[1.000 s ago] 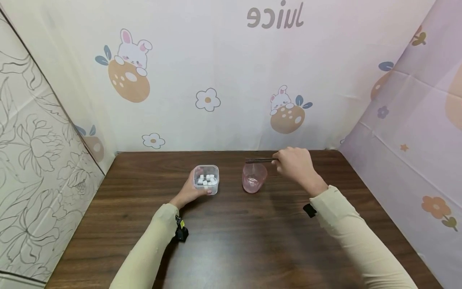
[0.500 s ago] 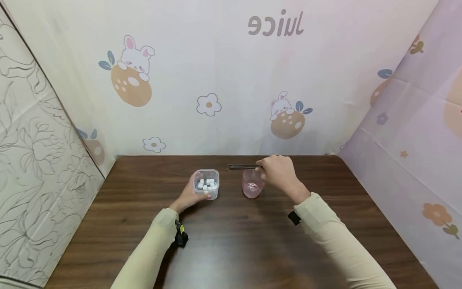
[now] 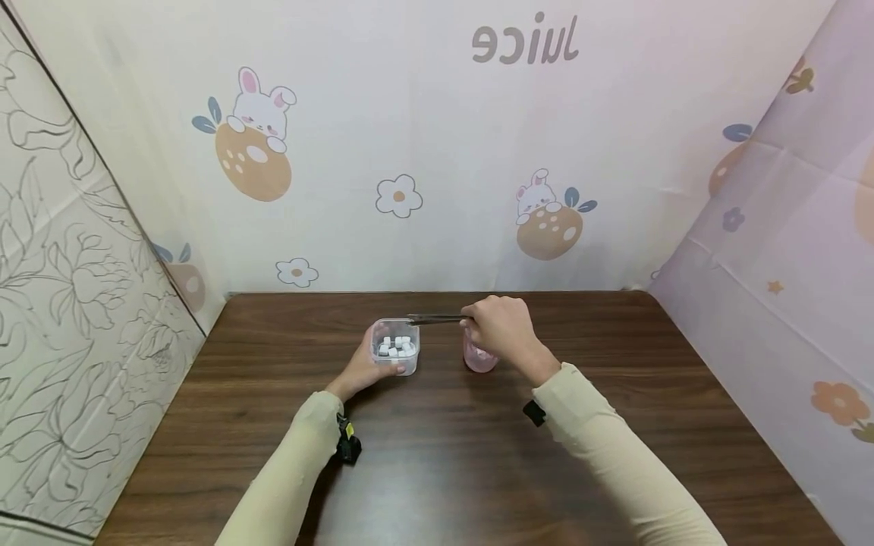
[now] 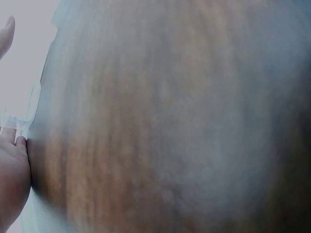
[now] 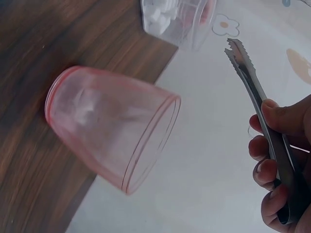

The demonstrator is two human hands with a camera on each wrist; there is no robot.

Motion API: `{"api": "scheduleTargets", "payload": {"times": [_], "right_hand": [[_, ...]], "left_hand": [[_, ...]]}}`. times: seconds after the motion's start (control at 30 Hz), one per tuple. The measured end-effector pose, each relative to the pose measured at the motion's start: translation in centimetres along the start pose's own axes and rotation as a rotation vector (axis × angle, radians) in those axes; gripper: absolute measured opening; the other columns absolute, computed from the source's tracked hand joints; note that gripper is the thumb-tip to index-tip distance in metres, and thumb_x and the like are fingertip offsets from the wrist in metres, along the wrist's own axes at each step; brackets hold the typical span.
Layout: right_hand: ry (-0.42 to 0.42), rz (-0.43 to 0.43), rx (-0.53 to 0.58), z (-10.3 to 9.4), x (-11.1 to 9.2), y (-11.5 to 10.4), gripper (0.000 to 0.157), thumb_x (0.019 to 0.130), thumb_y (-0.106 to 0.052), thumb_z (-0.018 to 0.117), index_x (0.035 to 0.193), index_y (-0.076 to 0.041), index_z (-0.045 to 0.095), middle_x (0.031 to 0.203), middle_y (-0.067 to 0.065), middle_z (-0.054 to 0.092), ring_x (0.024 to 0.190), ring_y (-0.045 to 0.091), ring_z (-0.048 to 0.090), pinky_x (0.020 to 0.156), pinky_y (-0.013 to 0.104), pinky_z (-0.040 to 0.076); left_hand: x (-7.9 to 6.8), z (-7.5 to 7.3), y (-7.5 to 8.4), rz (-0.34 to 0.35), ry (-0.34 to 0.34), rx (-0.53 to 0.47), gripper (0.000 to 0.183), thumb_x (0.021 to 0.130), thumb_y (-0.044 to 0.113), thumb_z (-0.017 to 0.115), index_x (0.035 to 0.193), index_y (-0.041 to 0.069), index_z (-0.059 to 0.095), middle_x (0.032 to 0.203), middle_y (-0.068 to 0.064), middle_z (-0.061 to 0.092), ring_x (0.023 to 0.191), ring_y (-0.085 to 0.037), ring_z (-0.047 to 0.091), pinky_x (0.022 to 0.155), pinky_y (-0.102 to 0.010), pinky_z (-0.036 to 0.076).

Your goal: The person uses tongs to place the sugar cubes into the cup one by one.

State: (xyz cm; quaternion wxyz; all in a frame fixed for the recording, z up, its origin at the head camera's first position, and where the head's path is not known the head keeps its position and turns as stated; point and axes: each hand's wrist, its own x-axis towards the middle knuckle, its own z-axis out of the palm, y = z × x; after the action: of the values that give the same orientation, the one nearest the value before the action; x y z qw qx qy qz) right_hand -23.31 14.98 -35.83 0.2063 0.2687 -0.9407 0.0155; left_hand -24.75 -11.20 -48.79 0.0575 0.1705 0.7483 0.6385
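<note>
A clear square plastic container with several small white cubes in it stands on the table at centre left. My left hand grips it from the left side, thumb along the front. In my right hand I hold metal tongs, pointing left. Their tips reach over the container's right rim in the head view; in the right wrist view the tips are slightly apart, nothing between them. Below my right hand stands a pink see-through cup, upright, its top partly hidden by that hand in the head view.
The dark wood table ends at a patterned cloth backdrop just behind the container and cup. More cloth hangs along the left and right sides. A strapped black device sits at my left wrist.
My right hand has moved left with the tongs, from beside the cup to above it, bringing the tips from over the cup to the container's rim. The left hand still holds the container.
</note>
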Motion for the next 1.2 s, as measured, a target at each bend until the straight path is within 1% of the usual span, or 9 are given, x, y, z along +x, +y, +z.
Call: {"api": "scheduleTargets", "payload": {"times": [0.17, 0.23, 0.37, 0.53, 0.57, 0.67, 0.8, 0.97, 1.2], "right_hand": [[-0.012, -0.001, 0.017, 0.6, 0.6, -0.8, 0.006, 0.083, -0.017, 0.072, 0.086, -0.018, 0.077, 0.066, -0.002, 0.066, 0.044, 0.01, 0.041, 0.037, 0.027, 0.033], [-0.01, -0.004, 0.018, 0.9, 0.7, -1.0, 0.007, 0.083, -0.018, 0.072, 0.086, -0.018, 0.077, 0.066, -0.003, 0.066, 0.044, 0.01, 0.042, 0.037, 0.027, 0.033], [-0.009, -0.009, 0.02, 1.3, 1.1, -1.5, 0.007, 0.083, -0.02, 0.073, 0.088, -0.019, 0.078, 0.07, -0.002, 0.068, 0.045, 0.01, 0.046, 0.038, 0.027, 0.036], [-0.026, -0.016, 0.016, 1.8, 1.3, -2.1, 0.006, 0.083, -0.02, 0.073, 0.086, -0.02, 0.078, 0.068, -0.002, 0.067, 0.046, 0.012, 0.049, 0.039, 0.029, 0.038], [-0.032, -0.015, 0.016, 1.9, 1.3, -2.2, 0.006, 0.083, -0.02, 0.073, 0.085, -0.02, 0.078, 0.067, -0.003, 0.067, 0.046, 0.013, 0.048, 0.039, 0.03, 0.038], [-0.052, -0.012, 0.017, 2.1, 1.4, -2.4, 0.004, 0.083, -0.02, 0.073, 0.082, -0.019, 0.077, 0.065, -0.003, 0.065, 0.045, 0.013, 0.045, 0.039, 0.03, 0.037], [-0.083, -0.011, 0.014, 2.5, 1.6, -2.7, 0.005, 0.084, -0.021, 0.073, 0.081, -0.018, 0.076, 0.063, -0.003, 0.064, 0.044, 0.012, 0.039, 0.039, 0.03, 0.034], [-0.118, -0.008, 0.005, 3.2, 2.0, -3.1, 0.006, 0.083, -0.022, 0.073, 0.078, -0.018, 0.075, 0.061, -0.004, 0.061, 0.045, 0.011, 0.036, 0.039, 0.03, 0.033], [-0.122, -0.036, -0.029, 4.1, 2.4, -3.5, 0.016, 0.081, -0.021, 0.075, 0.067, -0.016, 0.068, 0.053, -0.004, 0.052, 0.044, 0.011, 0.034, 0.038, 0.028, 0.032]], "left_hand": [[0.8, 0.0, -2.5, 0.011, 0.024, -0.008, 0.1, 0.069, -0.003, 0.081, 0.147, 0.002, 0.019, 0.146, -0.028, 0.03, 0.134, -0.04, 0.029, 0.11, -0.05, 0.021], [1.1, 0.0, -3.4, 0.017, 0.042, 0.0, 0.1, 0.069, -0.002, 0.082, 0.147, 0.005, 0.02, 0.146, -0.025, 0.032, 0.134, -0.037, 0.03, 0.11, -0.049, 0.021], [1.3, 0.1, -3.6, 0.013, 0.061, 0.034, 0.099, 0.069, 0.0, 0.082, 0.147, 0.004, 0.021, 0.146, -0.024, 0.034, 0.134, -0.035, 0.031, 0.11, -0.048, 0.022], [1.2, 0.0, -3.2, -0.02, 0.055, 0.043, 0.1, 0.069, 0.0, 0.082, 0.147, 0.005, 0.021, 0.147, -0.022, 0.033, 0.135, -0.033, 0.03, 0.111, -0.045, 0.021], [1.2, 0.0, -3.0, -0.022, 0.049, 0.036, 0.1, 0.069, -0.001, 0.082, 0.147, 0.004, 0.02, 0.147, -0.023, 0.032, 0.135, -0.034, 0.029, 0.111, -0.046, 0.02], [0.7, -0.1, -1.7, -0.02, 0.029, 0.031, 0.098, 0.07, -0.002, 0.081, 0.146, -0.001, 0.019, 0.147, -0.027, 0.03, 0.135, -0.039, 0.028, 0.111, -0.05, 0.019], [0.1, -0.1, -0.1, -0.017, 0.013, 0.037, 0.096, 0.071, -0.004, 0.079, 0.145, -0.005, 0.018, 0.145, -0.03, 0.03, 0.134, -0.041, 0.028, 0.11, -0.052, 0.02], [-0.1, 0.0, 0.2, -0.01, 0.008, 0.026, 0.094, 0.072, -0.004, 0.078, 0.145, -0.007, 0.018, 0.144, -0.031, 0.03, 0.133, -0.042, 0.029, 0.109, -0.052, 0.022], [0.0, -0.1, 0.1, -0.005, 0.004, 0.014, 0.098, 0.071, -0.004, 0.079, 0.146, -0.006, 0.016, 0.145, -0.031, 0.029, 0.134, -0.041, 0.029, 0.11, -0.05, 0.022]]}}
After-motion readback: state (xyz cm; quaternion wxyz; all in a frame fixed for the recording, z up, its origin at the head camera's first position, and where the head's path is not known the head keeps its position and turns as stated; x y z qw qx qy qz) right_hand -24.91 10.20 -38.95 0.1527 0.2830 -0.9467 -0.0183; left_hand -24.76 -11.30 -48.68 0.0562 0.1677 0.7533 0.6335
